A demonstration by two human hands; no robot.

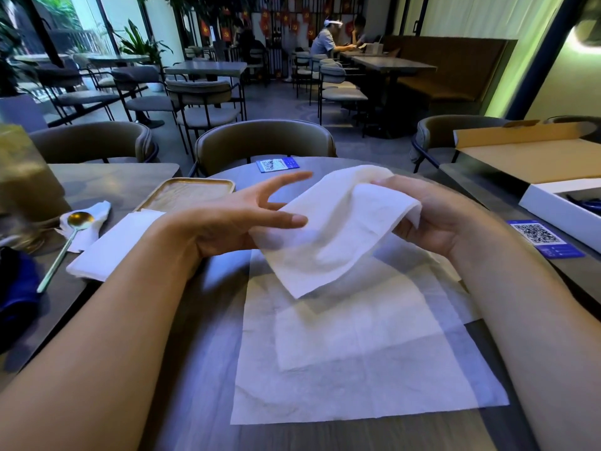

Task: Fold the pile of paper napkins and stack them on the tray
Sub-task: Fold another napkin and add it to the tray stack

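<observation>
You hold one paper napkin [328, 229] in the air above the middle of the surface [201, 320]. Your right hand [432, 219] pinches its far right corner, fingers curled round the fold. Your left hand [240, 219] is spread, fingers straight, with the thumb laid on the napkin's left edge and nothing gripped.

The sheet looks very light, limp and easy to tear or crease, so it likely sags wherever you leave it unsupported. Take it by two corners or along one edge with fingertips, and press folds flat against the surface rather than in the air.

Below it lies the pile of unfolded napkins [357, 353], reaching almost to the near edge. A folded napkin [113, 245] lies near the left edge, just touching the near rim of the tray [227, 185], which sits toward the far left. A spoon [65, 242] rests beside it on another napkin, so carry leftward with care. Open room lies between the pile and the tray.
</observation>
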